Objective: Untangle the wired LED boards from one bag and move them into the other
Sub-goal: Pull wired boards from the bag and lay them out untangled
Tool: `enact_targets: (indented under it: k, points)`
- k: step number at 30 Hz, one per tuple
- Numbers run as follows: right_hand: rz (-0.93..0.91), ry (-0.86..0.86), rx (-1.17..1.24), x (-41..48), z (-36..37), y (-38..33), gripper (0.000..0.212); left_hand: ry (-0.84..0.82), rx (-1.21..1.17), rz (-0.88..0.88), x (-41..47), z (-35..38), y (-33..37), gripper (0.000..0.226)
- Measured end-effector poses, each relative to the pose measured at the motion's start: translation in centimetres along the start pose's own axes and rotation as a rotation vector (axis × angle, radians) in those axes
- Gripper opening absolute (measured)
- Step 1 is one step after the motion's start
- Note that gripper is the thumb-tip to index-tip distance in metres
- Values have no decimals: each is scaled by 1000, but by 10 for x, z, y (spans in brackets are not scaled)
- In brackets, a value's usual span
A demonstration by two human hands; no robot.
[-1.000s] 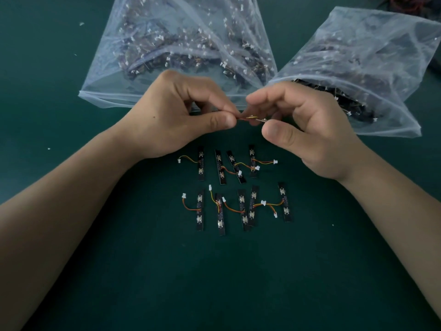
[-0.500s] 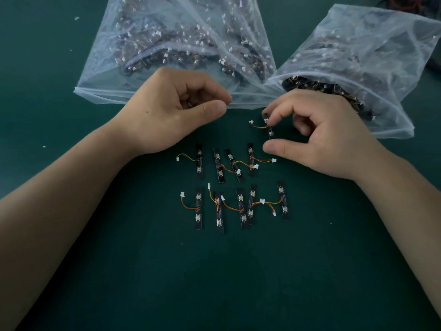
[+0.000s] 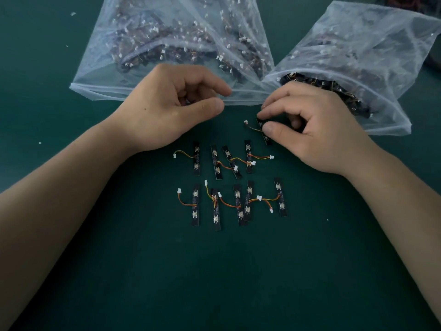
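My right hand [image 3: 317,132] pinches one board [image 3: 267,139] against the green mat [image 3: 214,271], between the right bag [image 3: 358,44] and the laid-out boards [image 3: 196,158]. My left hand [image 3: 167,108] rests loosely curled; I cannot tell whether it holds anything.

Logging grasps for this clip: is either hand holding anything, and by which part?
The right hand pinches one LED board by its upper half, between thumb and forefinger; the left hand holds nothing visible.
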State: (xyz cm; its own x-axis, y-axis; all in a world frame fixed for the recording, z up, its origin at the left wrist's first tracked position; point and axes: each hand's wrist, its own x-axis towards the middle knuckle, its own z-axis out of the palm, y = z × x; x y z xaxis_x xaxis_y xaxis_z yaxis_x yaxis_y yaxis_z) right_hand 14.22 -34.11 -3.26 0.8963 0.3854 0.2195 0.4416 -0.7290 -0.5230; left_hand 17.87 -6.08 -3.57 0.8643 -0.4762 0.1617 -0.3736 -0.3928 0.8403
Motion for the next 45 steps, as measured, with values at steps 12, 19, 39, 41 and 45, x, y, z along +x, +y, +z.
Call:
enact_targets:
  k: [12,19,39,41,45]
  points:
    - [10,-15,66,-1,-1,-3,11,-9,22,7,0,0,-3,18]
    - [22,-47,118,-1,-3,-1,13,-13,14,8,1,0,-6,20]
    - [-37,-127,91,-3,-6,0,10,-14,-1,8,0,1,-1,17]
    - [-36,-126,96,-3,-6,0,10,-15,3,9,0,2,-1,17]
    - [-32,-130,101,-3,-6,-1,10,-7,1,6,0,2,0,16]
